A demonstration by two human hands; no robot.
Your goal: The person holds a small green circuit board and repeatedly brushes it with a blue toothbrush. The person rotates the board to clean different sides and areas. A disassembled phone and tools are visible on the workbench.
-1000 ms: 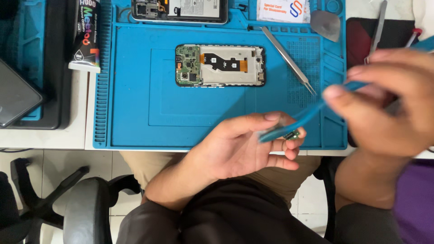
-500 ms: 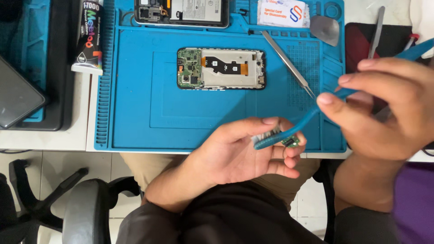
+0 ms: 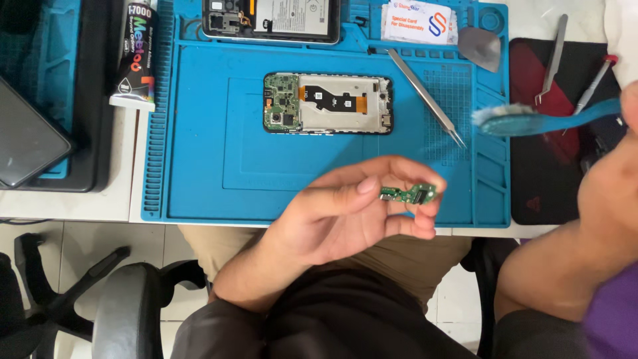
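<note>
My left hand (image 3: 352, 213) pinches a small green circuit board (image 3: 411, 194) between thumb and fingertips, over the front edge of the blue work mat (image 3: 199, 173). My right hand (image 3: 608, 186), at the right edge of the head view, holds a blue-handled brush (image 3: 531, 121). Its white bristles point left, lifted up and to the right of the board and apart from it. An opened phone (image 3: 329, 103), its green board and orange flex cable exposed, lies flat in the middle of the mat.
Steel tweezers (image 3: 428, 100) lie right of the phone. A second opened phone (image 3: 272, 18), a card (image 3: 419, 23) and a metal pick (image 3: 480, 46) sit along the mat's far edge. A glue tube (image 3: 133, 56) lies left. More tools rest on a dark pad (image 3: 545, 179).
The brush was against the small board in my left hand; my right hand has now drawn it away up and to the right. My left hand has kept holding the board.
</note>
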